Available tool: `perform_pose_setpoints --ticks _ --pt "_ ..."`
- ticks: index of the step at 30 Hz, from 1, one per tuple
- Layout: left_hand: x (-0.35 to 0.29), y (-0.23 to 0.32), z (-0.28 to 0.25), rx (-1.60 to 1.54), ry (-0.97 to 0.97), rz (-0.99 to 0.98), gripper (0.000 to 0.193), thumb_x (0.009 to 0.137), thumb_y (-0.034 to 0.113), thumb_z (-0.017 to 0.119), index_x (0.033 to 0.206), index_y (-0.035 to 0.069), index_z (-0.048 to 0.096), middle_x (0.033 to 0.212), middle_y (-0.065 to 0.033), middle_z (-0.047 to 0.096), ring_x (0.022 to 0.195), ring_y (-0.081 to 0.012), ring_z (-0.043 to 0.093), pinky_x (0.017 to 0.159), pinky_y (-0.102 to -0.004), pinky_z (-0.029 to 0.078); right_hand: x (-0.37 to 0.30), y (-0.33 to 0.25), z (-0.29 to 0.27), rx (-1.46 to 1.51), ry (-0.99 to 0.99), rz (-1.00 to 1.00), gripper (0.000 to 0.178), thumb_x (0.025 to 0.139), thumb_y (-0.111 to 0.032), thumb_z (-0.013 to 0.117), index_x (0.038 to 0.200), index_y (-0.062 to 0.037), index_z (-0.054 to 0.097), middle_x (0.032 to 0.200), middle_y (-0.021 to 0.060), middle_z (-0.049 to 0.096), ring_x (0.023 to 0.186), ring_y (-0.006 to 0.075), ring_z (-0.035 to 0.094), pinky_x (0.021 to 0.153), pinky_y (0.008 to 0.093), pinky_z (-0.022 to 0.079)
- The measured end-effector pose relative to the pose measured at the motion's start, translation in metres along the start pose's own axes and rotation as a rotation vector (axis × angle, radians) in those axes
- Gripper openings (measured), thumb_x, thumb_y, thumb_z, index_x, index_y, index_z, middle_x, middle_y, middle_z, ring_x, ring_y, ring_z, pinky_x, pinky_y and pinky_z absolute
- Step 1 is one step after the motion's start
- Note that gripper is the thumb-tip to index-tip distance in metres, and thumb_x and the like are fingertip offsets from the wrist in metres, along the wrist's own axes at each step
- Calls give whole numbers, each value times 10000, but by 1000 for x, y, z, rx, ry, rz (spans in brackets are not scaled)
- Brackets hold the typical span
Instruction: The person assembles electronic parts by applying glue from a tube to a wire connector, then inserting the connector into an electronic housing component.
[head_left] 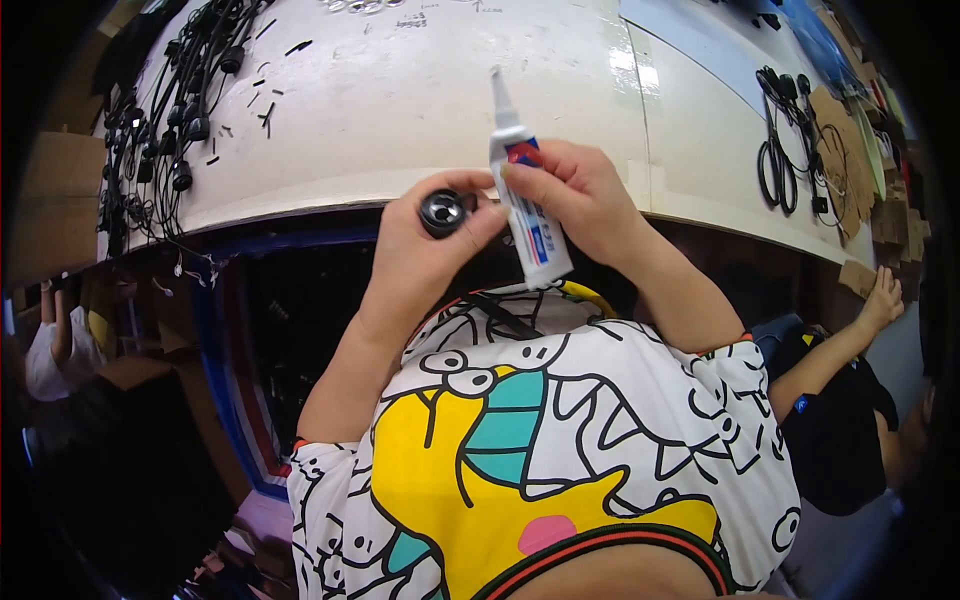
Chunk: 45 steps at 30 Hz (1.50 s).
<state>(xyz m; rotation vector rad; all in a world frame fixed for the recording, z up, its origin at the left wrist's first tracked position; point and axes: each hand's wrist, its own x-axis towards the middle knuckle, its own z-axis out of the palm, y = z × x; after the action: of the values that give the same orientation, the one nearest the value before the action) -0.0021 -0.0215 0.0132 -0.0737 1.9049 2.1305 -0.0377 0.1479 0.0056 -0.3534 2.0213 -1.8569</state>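
Observation:
Above the table's near edge, my left hand (pixel 420 235) is closed around a small round black part (pixel 441 212) with a shiny, dark hollow face turned up. To its right, my right hand (pixel 580 195) grips a white glue tube (pixel 530 225) with blue and red printing. The tube stands tilted, its long pale nozzle (pixel 503 95) pointing away from me and its flat end toward my body. My left fingertips come close to the tube's side; whether they touch it I cannot tell.
Black cables with plugs and sockets (pixel 185 110) heap along the white table's (pixel 400 110) left side, with short black scraps (pixel 266 115) beside them. Scissors (pixel 775 175) and a cable lie at the right near cardboard (pixel 840 160). Another person's arm (pixel 840 340) shows at right; someone else sits far left.

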Motion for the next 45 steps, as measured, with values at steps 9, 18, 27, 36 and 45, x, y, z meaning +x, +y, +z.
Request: perform_pose_setpoints --ticks 9,18,27,36,45 --pt "0 2 -2 50 -7 128 196 733 31 647 907 -44 597 779 -60 623 704 -71 578 636 -181 477 -10 2 10 -432 60 -247 237 854 -258 514 772 -36 524 606 119 528 529 255 520 491 293 415" --pt "-2 5 0 66 -8 121 192 721 51 661 874 -50 603 758 -68 622 690 -82 584 623 -191 486 -11 2 9 -405 61 -325 197 828 -225 561 768 -41 529 585 109 527 493 231 532 454 288 409" --pt "-3 -1 1 32 -3 161 180 710 45 663 849 -53 605 732 -70 623 666 -89 592 600 -190 482 -15 4 11 -291 76 -377 180 819 -171 575 727 -24 526 569 98 517 471 183 513 440 254 393" --pt "-3 14 3 6 -80 -4 332 690 94 693 968 -35 565 860 -83 601 798 -92 566 720 -230 464 -11 4 3 -127 65 -292 194 844 -195 549 757 -22 546 591 39 515 500 98 476 459 220 375" --pt "3 -20 -8 -84 -196 368 534 687 159 616 1120 76 314 1052 -85 382 731 -79 430 708 -213 351 -14 -12 -36 658 -71 185 290 880 -284 469 743 -29 481 503 24 443 394 62 367 367 194 284"
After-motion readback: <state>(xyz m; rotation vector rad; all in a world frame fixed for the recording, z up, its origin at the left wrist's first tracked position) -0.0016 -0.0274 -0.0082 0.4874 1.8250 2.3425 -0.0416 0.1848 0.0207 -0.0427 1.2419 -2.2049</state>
